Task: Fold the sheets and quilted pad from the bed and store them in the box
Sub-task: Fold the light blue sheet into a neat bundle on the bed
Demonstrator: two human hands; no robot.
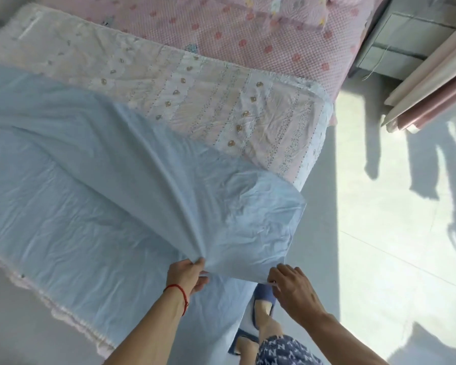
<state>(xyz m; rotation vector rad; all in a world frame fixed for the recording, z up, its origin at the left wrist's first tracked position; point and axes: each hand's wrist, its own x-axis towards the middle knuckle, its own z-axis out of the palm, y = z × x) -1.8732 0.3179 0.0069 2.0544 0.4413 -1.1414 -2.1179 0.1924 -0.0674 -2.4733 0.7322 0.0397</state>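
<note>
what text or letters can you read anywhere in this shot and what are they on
"N": a white letter repeated across the dark blue patterned garment at the bottom edge.
Pale quilted pad: only printed motifs and stitched rows, no readable words.
Light blue sheet, held by the left hand and right hand: no text.
Pink dotted bedding: prints too blurred to read.

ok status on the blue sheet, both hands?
Left hand and right hand both pinch blue sheet edge, lifted off quilted pad. No box in view. Nothing blocking.
</note>
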